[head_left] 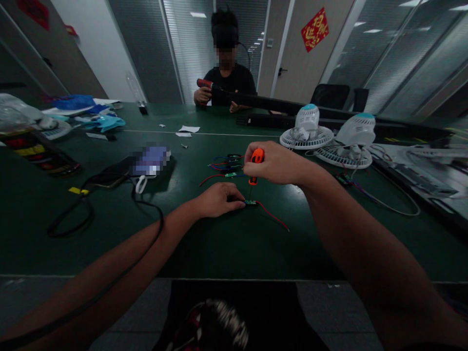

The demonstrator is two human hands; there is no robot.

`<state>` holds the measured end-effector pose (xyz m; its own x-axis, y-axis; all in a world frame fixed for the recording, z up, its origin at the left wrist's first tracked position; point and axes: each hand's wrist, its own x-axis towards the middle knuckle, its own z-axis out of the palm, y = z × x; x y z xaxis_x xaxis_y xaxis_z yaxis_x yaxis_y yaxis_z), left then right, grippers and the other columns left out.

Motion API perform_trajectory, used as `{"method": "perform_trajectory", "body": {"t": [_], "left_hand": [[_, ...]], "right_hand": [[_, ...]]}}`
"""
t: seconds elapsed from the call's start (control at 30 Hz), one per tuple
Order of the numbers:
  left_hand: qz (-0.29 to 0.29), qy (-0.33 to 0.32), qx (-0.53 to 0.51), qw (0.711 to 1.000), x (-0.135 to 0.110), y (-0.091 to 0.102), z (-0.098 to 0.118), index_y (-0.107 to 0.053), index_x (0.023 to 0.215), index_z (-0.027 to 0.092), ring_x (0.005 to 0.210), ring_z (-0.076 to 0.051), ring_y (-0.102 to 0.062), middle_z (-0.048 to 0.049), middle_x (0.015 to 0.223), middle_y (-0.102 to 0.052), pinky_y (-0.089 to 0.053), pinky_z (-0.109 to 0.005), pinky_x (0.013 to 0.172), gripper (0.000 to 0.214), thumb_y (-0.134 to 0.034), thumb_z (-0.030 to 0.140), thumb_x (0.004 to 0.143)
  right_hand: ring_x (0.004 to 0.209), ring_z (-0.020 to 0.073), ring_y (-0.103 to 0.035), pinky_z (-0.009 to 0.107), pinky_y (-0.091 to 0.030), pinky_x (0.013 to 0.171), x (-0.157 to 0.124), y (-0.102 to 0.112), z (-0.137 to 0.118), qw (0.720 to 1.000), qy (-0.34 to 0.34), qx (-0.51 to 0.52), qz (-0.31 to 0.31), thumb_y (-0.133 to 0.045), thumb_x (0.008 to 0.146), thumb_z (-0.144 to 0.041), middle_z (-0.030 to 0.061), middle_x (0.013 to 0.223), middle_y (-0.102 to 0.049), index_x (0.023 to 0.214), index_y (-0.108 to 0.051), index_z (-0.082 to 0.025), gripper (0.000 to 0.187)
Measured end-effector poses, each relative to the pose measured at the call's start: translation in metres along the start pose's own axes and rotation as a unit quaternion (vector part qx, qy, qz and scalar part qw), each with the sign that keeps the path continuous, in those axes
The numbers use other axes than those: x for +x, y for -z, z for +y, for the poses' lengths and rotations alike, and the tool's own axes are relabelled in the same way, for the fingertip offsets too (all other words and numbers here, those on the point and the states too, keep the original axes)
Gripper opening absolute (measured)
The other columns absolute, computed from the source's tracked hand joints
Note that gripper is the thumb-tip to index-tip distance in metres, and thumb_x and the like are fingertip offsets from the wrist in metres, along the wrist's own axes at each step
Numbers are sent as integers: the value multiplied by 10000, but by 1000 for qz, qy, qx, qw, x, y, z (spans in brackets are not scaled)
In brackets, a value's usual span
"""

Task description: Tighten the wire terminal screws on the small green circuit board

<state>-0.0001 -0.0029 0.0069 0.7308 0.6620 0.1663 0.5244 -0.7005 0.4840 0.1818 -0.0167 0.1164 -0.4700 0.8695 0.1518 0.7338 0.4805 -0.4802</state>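
Left side of the table (pixel 219 248) had a dark bottle (pixel 40 152) with red-and-yellow label, crumpled blue plastic (pixel 75 102), a phone-like device (pixel 149 161) with a white loop (pixel 141 185), plus a black cable (pixel 54 230). Paper scraps (pixel 190 129) lay mid-table, clear container (pixel 136 92) stood behind and left of them, and two white fan units (pixel 307 122) with teal tops sat right, in front of a long black bar (pixel 266 101). Across the table, a co-worker (pixel 228 75) in a dark top held a red power tool (pixel 204 84); behind, a red diamond sign (pixel 315 29) hung on a door (pixel 303 68), black chair (pixel 331 95) nearby.
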Motion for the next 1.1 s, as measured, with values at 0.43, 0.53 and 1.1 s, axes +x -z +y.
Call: {"method": "perform_trajectory", "body": {"t": [0.43,0.53,1.1], "left_hand": [[-2,7,-2,1000,0,0,-1,-694,949,175,793,-133,-590,-23,864,-642,-443,-253,732,225,-571,325,835],[-8,11,2,1000,0,0,1,-688,949,173,802,-137,-592,-28,879,-642,-447,-262,745,229,-563,328,836],[90,50,-70,992,4,-3,19,-645,1065,159,864,-159,-622,-39,986,-680,-487,-297,787,286,-547,297,835]], "right_hand": [[516,86,-374,253,-278,498,0,0,-1,999,28,29,-20,-506,695,-240,-43,553,-424,572,-491,-186,135],[512,90,-373,258,-273,490,1,2,5,999,17,33,-16,-514,693,-253,-40,555,-425,573,-501,-189,137],[512,90,-375,257,-293,482,3,0,6,999,6,46,-8,-527,690,-253,-38,555,-439,585,-505,-189,125]]}}
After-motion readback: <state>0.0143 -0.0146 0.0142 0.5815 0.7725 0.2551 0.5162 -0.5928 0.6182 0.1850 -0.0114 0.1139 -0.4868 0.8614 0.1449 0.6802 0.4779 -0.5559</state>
